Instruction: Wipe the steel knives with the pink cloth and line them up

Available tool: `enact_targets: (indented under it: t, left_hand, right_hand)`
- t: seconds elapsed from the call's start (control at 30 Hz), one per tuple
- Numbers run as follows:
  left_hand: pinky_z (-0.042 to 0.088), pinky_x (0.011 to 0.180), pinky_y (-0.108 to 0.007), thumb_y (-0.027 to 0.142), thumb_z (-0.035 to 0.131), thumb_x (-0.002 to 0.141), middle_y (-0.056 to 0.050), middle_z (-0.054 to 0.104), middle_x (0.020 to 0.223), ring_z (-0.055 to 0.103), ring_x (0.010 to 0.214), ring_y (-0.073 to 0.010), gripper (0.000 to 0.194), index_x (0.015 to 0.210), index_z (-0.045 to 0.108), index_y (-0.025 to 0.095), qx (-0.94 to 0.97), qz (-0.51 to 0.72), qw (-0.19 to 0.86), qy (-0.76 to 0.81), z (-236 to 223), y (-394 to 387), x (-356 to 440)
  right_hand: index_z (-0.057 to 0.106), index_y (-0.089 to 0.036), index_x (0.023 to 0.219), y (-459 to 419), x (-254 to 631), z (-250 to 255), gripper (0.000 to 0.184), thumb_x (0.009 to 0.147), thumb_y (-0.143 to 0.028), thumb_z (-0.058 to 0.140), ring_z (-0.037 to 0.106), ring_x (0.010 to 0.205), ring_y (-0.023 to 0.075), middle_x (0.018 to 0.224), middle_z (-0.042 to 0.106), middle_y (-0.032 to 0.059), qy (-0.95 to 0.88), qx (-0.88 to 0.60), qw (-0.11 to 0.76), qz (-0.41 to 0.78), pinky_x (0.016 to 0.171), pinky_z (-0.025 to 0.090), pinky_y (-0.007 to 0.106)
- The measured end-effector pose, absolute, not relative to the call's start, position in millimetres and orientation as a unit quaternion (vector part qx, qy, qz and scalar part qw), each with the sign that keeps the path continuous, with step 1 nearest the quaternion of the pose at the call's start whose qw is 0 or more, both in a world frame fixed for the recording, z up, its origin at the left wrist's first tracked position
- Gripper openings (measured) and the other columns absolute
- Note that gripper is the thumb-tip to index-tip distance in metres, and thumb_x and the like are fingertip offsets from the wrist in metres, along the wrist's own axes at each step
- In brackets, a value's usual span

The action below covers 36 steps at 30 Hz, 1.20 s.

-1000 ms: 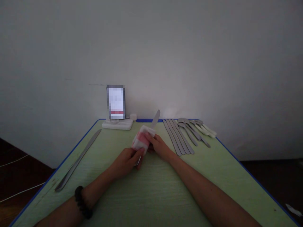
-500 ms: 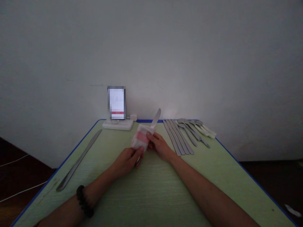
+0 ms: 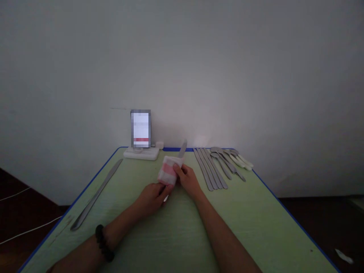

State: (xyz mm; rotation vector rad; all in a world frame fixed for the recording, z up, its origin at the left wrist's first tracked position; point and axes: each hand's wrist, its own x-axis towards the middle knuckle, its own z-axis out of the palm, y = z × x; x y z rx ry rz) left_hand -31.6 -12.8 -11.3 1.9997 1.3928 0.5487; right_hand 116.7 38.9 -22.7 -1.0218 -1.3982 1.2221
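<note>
Above the middle of the table, a table knife [image 3: 182, 149] is tilted with its blade up and away from me. A folded white-and-pink cloth [image 3: 168, 170] lies around its middle part. My left hand [image 3: 153, 197] is closed on the knife at its lower end, where a bit of the handle shows below the fingers; it also touches the cloth's lower edge. My right hand [image 3: 187, 180] pinches the cloth against the blade, thumb on top. The fingers behind the cloth are hidden.
A lone knife [image 3: 96, 195] lies along the left side. To the right are several knives in a row [image 3: 211, 170], then spoons and forks [image 3: 227, 161], some with white handles [image 3: 241, 161]. A phone [image 3: 141, 129] stands on a white base [image 3: 141, 153] at the back, near the wall.
The view has shifted slightly. Both hands still hold the knife and cloth; the blade tip is blurred and the cloth has turned a little.
</note>
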Motion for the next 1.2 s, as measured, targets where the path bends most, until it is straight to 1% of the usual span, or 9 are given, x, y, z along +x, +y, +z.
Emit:
enact_targets:
  t: [0.13, 0.33, 0.5, 0.63, 0.77, 0.87, 0.93, 1.0, 1.2]
  left_hand:
    - [0.036, 0.055, -0.025, 0.046, 0.033, 0.087, 0.000, 0.055, 0.052, 0.052, 0.052, -0.0153, 0.043, 0.058, 0.049, 0.019, 0.753, 0.214, 0.328, 0.529, -13, -13, -34]
    - [0.038, 0.061, -0.023, 0.044, 0.029, 0.090, 0.000, 0.055, 0.055, 0.052, 0.057, -0.0138, 0.050, 0.054, 0.052, 0.018, 0.771, 0.215, 0.359, 0.480, -10, -14, -38]
    - [0.038, 0.060, -0.023, 0.043, 0.030, 0.090, 0.002, 0.058, 0.057, 0.050, 0.056, -0.0133, 0.036, 0.075, 0.051, 0.018, 0.760, 0.235, 0.403, 0.453, -8, -14, -38]
    - [0.036, 0.057, -0.023, 0.044, 0.029, 0.090, 0.003, 0.057, 0.056, 0.047, 0.054, -0.0128, 0.035, 0.089, 0.051, 0.016, 0.747, 0.243, 0.433, 0.442, -9, -15, -37]
    - [0.032, 0.051, -0.022, 0.046, 0.033, 0.087, 0.008, 0.045, 0.052, 0.040, 0.048, -0.0111, 0.035, 0.097, 0.049, 0.016, 0.691, 0.291, 0.477, 0.458, -9, -13, -37]
    - [0.027, 0.046, -0.022, 0.050, 0.034, 0.085, 0.010, 0.033, 0.048, 0.032, 0.043, -0.0099, 0.038, 0.089, 0.052, 0.016, 0.640, 0.323, 0.497, 0.488, -8, -11, -37]
    - [0.025, 0.044, -0.022, 0.053, 0.032, 0.085, 0.009, 0.031, 0.046, 0.031, 0.042, -0.0096, 0.043, 0.080, 0.054, 0.017, 0.631, 0.320, 0.502, 0.498, -8, -11, -36]
    - [0.024, 0.044, -0.022, 0.056, 0.030, 0.085, 0.009, 0.032, 0.046, 0.031, 0.042, -0.0095, 0.046, 0.077, 0.053, 0.017, 0.637, 0.308, 0.501, 0.499, -8, -12, -35]
    - [0.028, 0.050, -0.023, 0.054, 0.025, 0.087, 0.007, 0.037, 0.049, 0.034, 0.047, -0.0111, 0.049, 0.081, 0.056, 0.016, 0.654, 0.326, 0.466, 0.499, -8, -11, -36]
  right_hand:
    - [0.053, -0.019, 0.061, 37, 115, -21, 0.036, 0.074, -0.053, 0.056, 0.039, 0.050, 0.0111, 0.047, 0.042, -0.0042, -0.589, -0.436, 0.493, 0.469, 0.046, 0.028, 0.024]
    - [0.050, -0.019, 0.060, 40, 116, -25, 0.036, 0.073, -0.052, 0.057, 0.038, 0.045, 0.0098, 0.045, 0.042, -0.0046, -0.569, -0.426, 0.485, 0.510, 0.044, 0.028, 0.023]
    - [0.048, -0.019, 0.060, 42, 117, -23, 0.035, 0.071, -0.051, 0.058, 0.033, 0.039, 0.0081, 0.045, 0.037, -0.0064, -0.474, -0.403, 0.539, 0.568, 0.039, 0.028, 0.023]
    - [0.046, -0.020, 0.063, 43, 118, -21, 0.034, 0.066, -0.049, 0.063, 0.032, 0.039, 0.0071, 0.048, 0.035, -0.0075, -0.390, -0.369, 0.581, 0.611, 0.039, 0.029, 0.023]
    - [0.049, -0.020, 0.065, 46, 119, -22, 0.032, 0.066, -0.047, 0.066, 0.034, 0.041, 0.0070, 0.048, 0.036, -0.0078, -0.396, -0.337, 0.570, 0.636, 0.040, 0.031, 0.023]
    - [0.051, -0.018, 0.066, 47, 120, -23, 0.030, 0.067, -0.044, 0.066, 0.040, 0.043, 0.0075, 0.050, 0.042, -0.0063, -0.415, -0.321, 0.557, 0.644, 0.042, 0.034, 0.023]
    - [0.052, -0.018, 0.067, 46, 121, -22, 0.028, 0.067, -0.042, 0.066, 0.045, 0.043, 0.0083, 0.052, 0.046, -0.0051, -0.418, -0.315, 0.553, 0.648, 0.042, 0.036, 0.023]
    - [0.053, -0.017, 0.071, 46, 121, -21, 0.025, 0.068, -0.039, 0.064, 0.047, 0.042, 0.0093, 0.054, 0.050, -0.0043, -0.407, -0.315, 0.548, 0.659, 0.041, 0.038, 0.024]
    - [0.052, -0.016, 0.074, 47, 124, -23, 0.015, 0.068, -0.030, 0.054, 0.049, 0.036, 0.0112, 0.054, 0.054, -0.0031, -0.369, -0.290, 0.538, 0.700, 0.036, 0.040, 0.025]
